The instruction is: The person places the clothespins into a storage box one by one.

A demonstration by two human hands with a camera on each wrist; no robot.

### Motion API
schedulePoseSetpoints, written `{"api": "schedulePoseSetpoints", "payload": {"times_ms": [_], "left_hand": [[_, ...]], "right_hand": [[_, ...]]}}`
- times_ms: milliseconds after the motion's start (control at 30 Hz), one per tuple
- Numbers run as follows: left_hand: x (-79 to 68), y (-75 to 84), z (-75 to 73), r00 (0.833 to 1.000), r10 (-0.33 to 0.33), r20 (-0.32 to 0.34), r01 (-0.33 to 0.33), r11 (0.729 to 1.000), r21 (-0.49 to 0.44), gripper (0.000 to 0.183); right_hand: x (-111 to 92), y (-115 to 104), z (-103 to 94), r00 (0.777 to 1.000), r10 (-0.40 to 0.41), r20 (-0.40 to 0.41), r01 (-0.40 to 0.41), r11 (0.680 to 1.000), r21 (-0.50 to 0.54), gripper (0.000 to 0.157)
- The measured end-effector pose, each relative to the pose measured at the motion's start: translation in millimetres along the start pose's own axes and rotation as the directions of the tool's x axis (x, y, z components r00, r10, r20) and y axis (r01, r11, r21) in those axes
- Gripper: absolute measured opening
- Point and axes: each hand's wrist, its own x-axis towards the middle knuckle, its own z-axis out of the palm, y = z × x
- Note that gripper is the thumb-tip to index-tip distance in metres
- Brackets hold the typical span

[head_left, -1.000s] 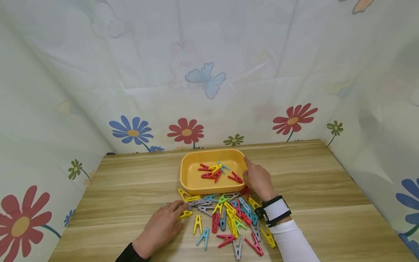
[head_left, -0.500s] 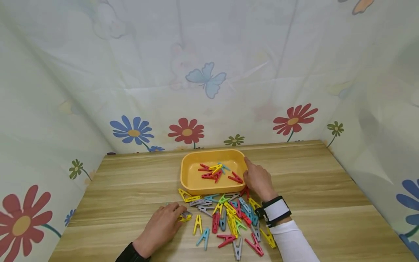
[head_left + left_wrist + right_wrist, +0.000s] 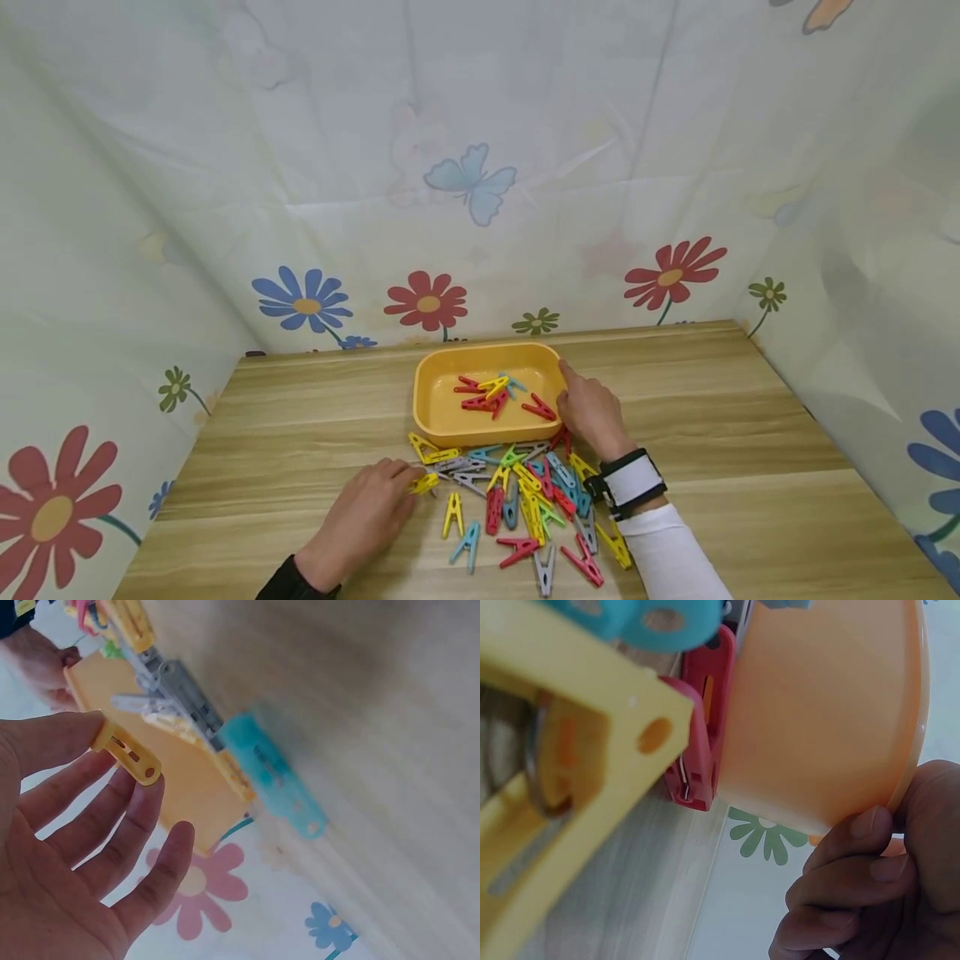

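Observation:
My left hand (image 3: 363, 512) is at the left end of the clothespin pile, pinching a yellow clothespin (image 3: 133, 752) between thumb and index finger; the other fingers are spread. A teal clothespin (image 3: 274, 776) lies on the table near that hand, beside grey clothespins (image 3: 187, 697). My right hand (image 3: 594, 414) grips the right rim of a yellow plastic basin (image 3: 480, 435), with its curled fingers (image 3: 851, 881) against the basin's outer wall. Inside the basin lie several clothespins, mostly red (image 3: 538, 407), with a yellow one (image 3: 493, 385) and a blue one.
A heap of red, blue, green, grey and yellow clothespins (image 3: 532, 508) spreads in front of the basin, between my arms. A light-blue clothespin (image 3: 467, 546) lies near the front. Flower-printed cloth (image 3: 480, 250) surrounds the wooden table (image 3: 300, 433) at the back and sides.
My left hand has shifted slightly among the left-end clothespins, and the yellow clothespin at its fingertips has turned and moved a little. The right hand and basin have stayed put.

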Motion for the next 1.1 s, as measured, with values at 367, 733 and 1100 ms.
{"api": "schedulePoseSetpoints", "payload": {"times_ms": [367,733,1100], "left_hand": [[15.3,-12.2,-29.6,0.994,-0.014,-0.106,0.015,1.000,0.013,0.032],[52.8,-16.8,-48.1,0.985,-0.010,-0.171,0.009,1.000,-0.005,0.036],[103.2,-9.3,-49.6,0.982,0.030,-0.187,-0.041,0.998,-0.055,0.032]], "right_hand": [[0,-1,0.0,1.000,-0.006,-0.007,0.006,1.000,-0.009,0.055],[0,0,-0.1,1.000,0.012,0.006,-0.012,1.000,0.005,0.055],[1,0,1.5,1.000,0.007,-0.001,-0.007,1.000,-0.006,0.055]]}}
